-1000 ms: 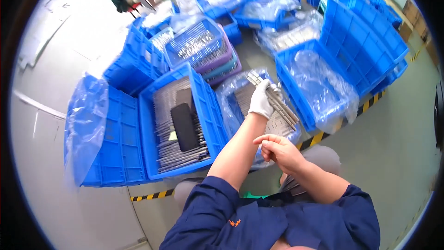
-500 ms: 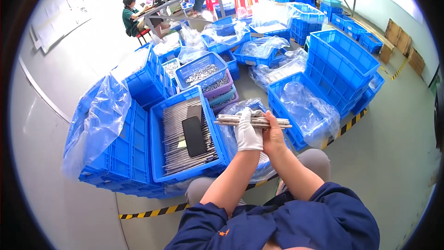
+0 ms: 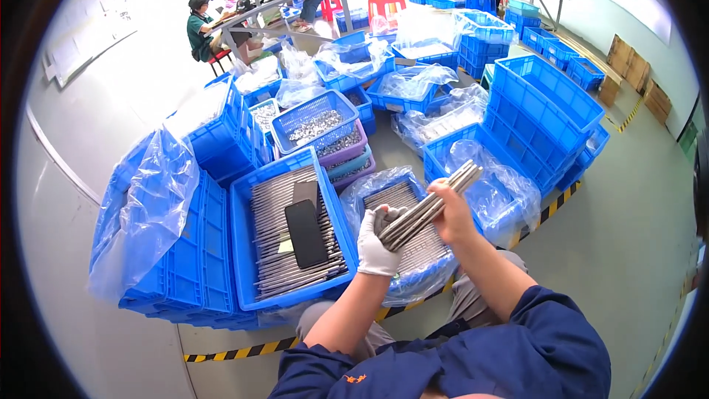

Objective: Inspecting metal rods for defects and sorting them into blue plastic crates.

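A bundle of several thin metal rods (image 3: pixel 425 213) slants up to the right between my hands. My left hand (image 3: pixel 377 248), in a white glove, is closed around the lower left end. My bare right hand (image 3: pixel 456 216) grips the rods nearer their upper right end. Below them sits a plastic-lined blue bin (image 3: pixel 446 272) with more rods lying in rows. To its left, a larger blue bin (image 3: pixel 241 247) holds many rods side by side. A black flat object like a phone (image 3: pixel 306 235) and a pale yellow slip (image 3: pixel 286 246) lie on those rods.
Blue crates (image 3: pixel 170 244) draped with plastic film stand stacked at left. A blue basket (image 3: pixel 279 122) of small metal parts tops a stack ahead. More crates (image 3: pixel 543 114) rise at right. Yellow-black floor tape (image 3: pixel 244 352) runs around. People sit and stand at far tables.
The rod bundle has swung from nearly level to a steep slant, right end raised. My left hand has moved left and down, my right hand slightly right, uncovering the rods below.
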A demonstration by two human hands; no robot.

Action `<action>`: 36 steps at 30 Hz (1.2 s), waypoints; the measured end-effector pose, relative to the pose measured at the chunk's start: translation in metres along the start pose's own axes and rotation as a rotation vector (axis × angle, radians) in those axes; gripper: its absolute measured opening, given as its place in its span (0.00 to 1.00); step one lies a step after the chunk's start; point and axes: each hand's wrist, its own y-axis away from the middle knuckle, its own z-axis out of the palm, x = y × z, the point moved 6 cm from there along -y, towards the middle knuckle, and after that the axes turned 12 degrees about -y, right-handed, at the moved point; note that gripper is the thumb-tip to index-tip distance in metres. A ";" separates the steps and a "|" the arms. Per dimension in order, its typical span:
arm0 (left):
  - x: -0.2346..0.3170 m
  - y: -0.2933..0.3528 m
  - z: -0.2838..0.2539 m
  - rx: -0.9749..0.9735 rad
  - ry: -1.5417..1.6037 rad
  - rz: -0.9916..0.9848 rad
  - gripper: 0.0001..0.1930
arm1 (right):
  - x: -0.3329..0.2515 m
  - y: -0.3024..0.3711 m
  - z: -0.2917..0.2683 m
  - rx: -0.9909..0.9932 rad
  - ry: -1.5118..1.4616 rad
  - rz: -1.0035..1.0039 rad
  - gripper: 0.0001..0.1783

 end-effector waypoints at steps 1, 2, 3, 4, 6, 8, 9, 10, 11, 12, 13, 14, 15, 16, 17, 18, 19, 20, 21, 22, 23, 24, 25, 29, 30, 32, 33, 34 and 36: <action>-0.005 -0.004 -0.010 0.084 0.019 -0.024 0.13 | 0.012 0.001 0.001 0.031 0.071 0.010 0.04; -0.011 -0.005 -0.016 0.093 0.034 -0.055 0.12 | 0.022 0.001 0.005 -0.014 0.116 0.018 0.05; -0.014 -0.007 -0.023 0.121 0.044 -0.090 0.12 | 0.030 0.000 0.005 -0.017 0.142 0.029 0.05; -0.016 -0.009 -0.029 0.164 0.057 -0.120 0.11 | 0.035 -0.004 0.003 -0.008 0.157 0.045 0.05; -0.017 -0.015 -0.030 0.110 0.055 -0.166 0.08 | 0.039 -0.016 -0.002 0.002 0.175 0.110 0.05; -0.022 -0.016 -0.026 0.025 0.044 -0.291 0.06 | 0.037 -0.028 -0.007 -0.046 0.193 0.169 0.04; -0.023 -0.012 -0.023 -0.065 -0.005 -0.330 0.10 | 0.034 -0.033 -0.009 -0.088 0.191 0.228 0.04; -0.026 -0.008 -0.019 -0.155 -0.092 -0.395 0.12 | 0.033 -0.037 -0.012 -0.103 0.203 0.305 0.04; -0.027 -0.003 -0.013 -0.281 -0.158 -0.453 0.15 | 0.033 -0.041 -0.010 -0.168 0.243 0.338 0.06; -0.029 0.003 -0.009 -0.386 -0.239 -0.510 0.17 | 0.034 -0.042 -0.007 -0.246 0.189 0.384 0.07; -0.029 0.011 0.002 -0.605 -0.188 -0.550 0.22 | 0.038 -0.040 -0.005 -0.308 0.143 0.450 0.07; -0.032 0.015 -0.002 -0.553 -0.229 -0.593 0.24 | 0.043 -0.037 -0.001 -0.371 0.072 0.514 0.07; -0.035 0.021 0.004 -0.635 -0.158 -0.609 0.23 | 0.049 -0.033 0.002 -0.420 0.088 0.541 0.09; -0.038 0.028 0.009 -0.701 -0.072 -0.632 0.23 | 0.056 -0.029 0.003 -0.442 0.093 0.593 0.09; -0.039 0.033 0.011 -0.725 -0.042 -0.636 0.22 | 0.062 -0.025 0.004 -0.459 0.073 0.637 0.09; -0.041 0.037 0.012 -0.747 -0.017 -0.645 0.21 | 0.068 -0.018 0.008 -0.515 0.046 0.691 0.09; -0.040 0.040 0.014 -0.775 0.002 -0.651 0.20 | 0.071 -0.015 0.009 -0.537 0.061 0.722 0.08; -0.041 0.038 0.009 -0.709 -0.114 -0.627 0.19 | 0.071 -0.015 0.008 -0.525 0.100 0.676 0.09; -0.040 0.035 0.004 -0.644 -0.233 -0.603 0.18 | 0.069 -0.014 0.008 -0.530 0.166 0.654 0.09; -0.038 0.032 -0.001 -0.578 -0.352 -0.576 0.17 | 0.067 -0.015 0.008 -0.529 0.214 0.621 0.10; -0.034 0.026 -0.007 -0.487 -0.527 -0.520 0.17 | 0.065 -0.019 -0.001 -0.420 0.414 0.596 0.13; -0.030 0.023 -0.010 -0.451 -0.654 -0.487 0.18 | 0.060 -0.021 -0.002 -0.409 0.496 0.570 0.14; -0.026 0.018 -0.011 -0.440 -0.751 -0.448 0.18 | 0.055 -0.025 -0.007 -0.321 0.586 0.505 0.16; -0.012 0.009 -0.014 -0.325 -0.766 -0.371 0.19 | 0.020 -0.048 -0.010 -0.153 0.409 0.160 0.24; -0.008 0.007 -0.011 -0.335 -0.727 -0.332 0.19 | 0.010 -0.054 -0.018 -0.029 0.300 0.113 0.25; -0.003 0.000 -0.016 -0.240 -0.833 -0.263 0.19 | 0.010 -0.061 -0.026 -0.005 0.203 0.202 0.13; -0.001 -0.001 -0.016 -0.241 -0.884 -0.232 0.19 | 0.012 -0.062 -0.029 -0.002 0.238 0.242 0.13; 0.002 -0.003 -0.017 -0.231 -0.936 -0.205 0.19 | 0.014 -0.063 -0.036 0.048 0.293 0.278 0.14; 0.007 -0.003 -0.017 -0.240 -0.971 -0.136 0.14 | 0.026 -0.058 -0.035 -0.091 0.355 0.406 0.18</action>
